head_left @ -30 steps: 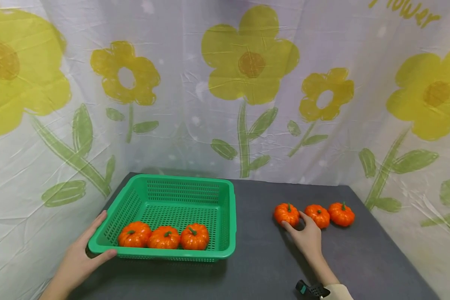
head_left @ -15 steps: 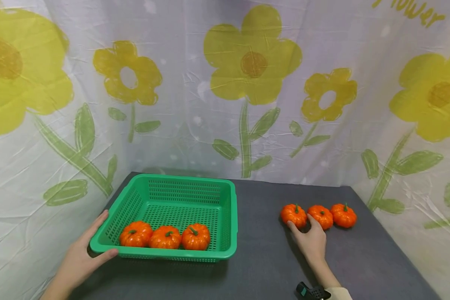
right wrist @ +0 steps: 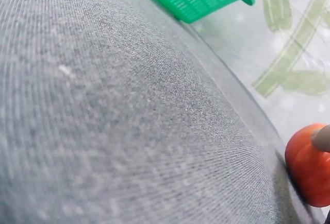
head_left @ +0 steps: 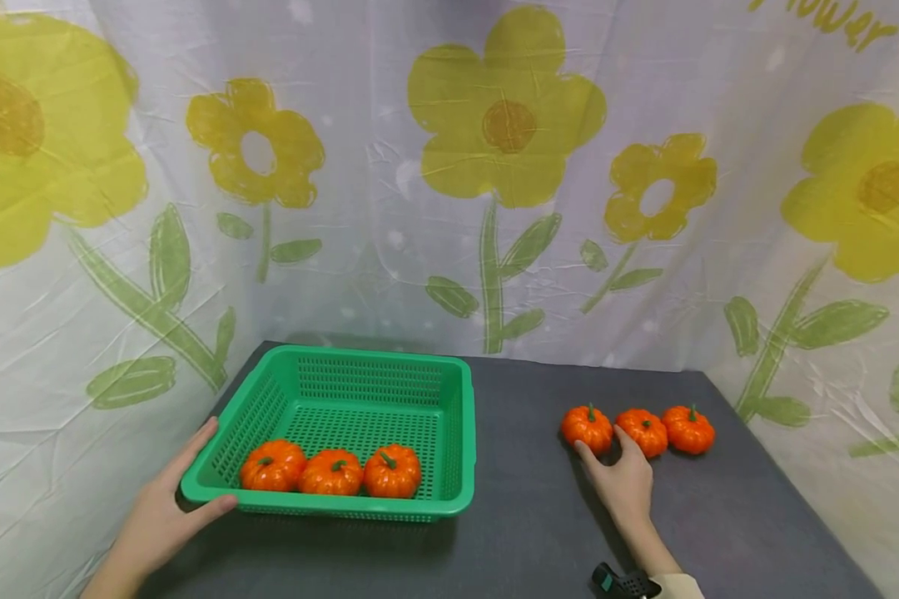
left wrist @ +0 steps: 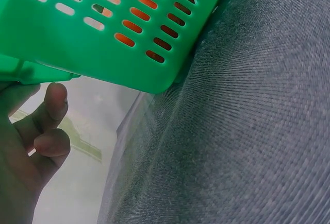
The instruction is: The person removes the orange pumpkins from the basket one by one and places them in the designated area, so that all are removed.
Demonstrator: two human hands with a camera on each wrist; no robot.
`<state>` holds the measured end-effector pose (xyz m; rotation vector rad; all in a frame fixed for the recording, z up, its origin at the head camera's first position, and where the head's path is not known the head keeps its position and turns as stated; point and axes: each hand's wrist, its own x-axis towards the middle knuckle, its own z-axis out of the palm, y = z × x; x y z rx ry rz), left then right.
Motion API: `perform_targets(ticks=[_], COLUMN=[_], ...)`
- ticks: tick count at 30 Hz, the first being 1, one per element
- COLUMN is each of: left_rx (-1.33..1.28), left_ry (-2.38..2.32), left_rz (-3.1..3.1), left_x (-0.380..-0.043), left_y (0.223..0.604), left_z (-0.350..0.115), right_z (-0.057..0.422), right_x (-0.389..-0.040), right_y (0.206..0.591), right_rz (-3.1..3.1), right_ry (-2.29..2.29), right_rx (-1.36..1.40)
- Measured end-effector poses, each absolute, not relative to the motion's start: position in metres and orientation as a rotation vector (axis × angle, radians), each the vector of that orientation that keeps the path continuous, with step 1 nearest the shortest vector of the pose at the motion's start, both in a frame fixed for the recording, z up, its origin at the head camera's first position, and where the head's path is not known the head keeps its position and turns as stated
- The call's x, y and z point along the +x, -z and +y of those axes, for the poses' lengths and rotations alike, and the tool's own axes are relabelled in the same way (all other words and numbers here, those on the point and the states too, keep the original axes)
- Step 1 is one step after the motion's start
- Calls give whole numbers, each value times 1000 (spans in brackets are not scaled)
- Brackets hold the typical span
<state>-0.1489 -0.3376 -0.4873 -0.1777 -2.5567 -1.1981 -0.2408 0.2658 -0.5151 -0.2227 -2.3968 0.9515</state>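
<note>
Sheet (head_left: pixel 374 249): white, painted with yellow flowers and green stems, hanging behind the table and along both sides.
Table (head_left: pixel 520 474): dark grey, finely ribbed in the wrist views.
Basket (head_left: pixel 330 505): green, slotted plastic, on the left part of the table.
Left hand (head_left: pixel 153 512): grasping the basket by its near left corner, thumb along the front rim; two fingertips bend below the rim in the left wrist view.
Right hand (head_left: pixel 622 482): thumb and finger gripping the leftmost pumpkin (head_left: pixel 587 428) of the row to the right of the basket.
Row's other pumpkins: middle pumpkin (head_left: pixel 643 431) just beside that finger, right-end pumpkin (head_left: pixel 689 430) close alongside it, both on the table.
Basket pumpkins (head_left: pixel 330 474): three, orange with green stems, lined up along the basket's front wall.
Wristband (head_left: pixel 623 583): black, at the right wrist, beside a cream sleeve (head_left: pixel 680 586).
</note>
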Motion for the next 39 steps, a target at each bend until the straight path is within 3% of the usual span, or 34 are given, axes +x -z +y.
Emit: perform_targets(ticks=[39], left_rx=[-204], left_ry=[1188], left_rz=[-2531], left_x=[-148], left_y=[486], left_z=[-337], right_z=[253], right_x=[-241], right_y=[503], right_rz=[-2163], right_ry=[-861], right_rx=[-3])
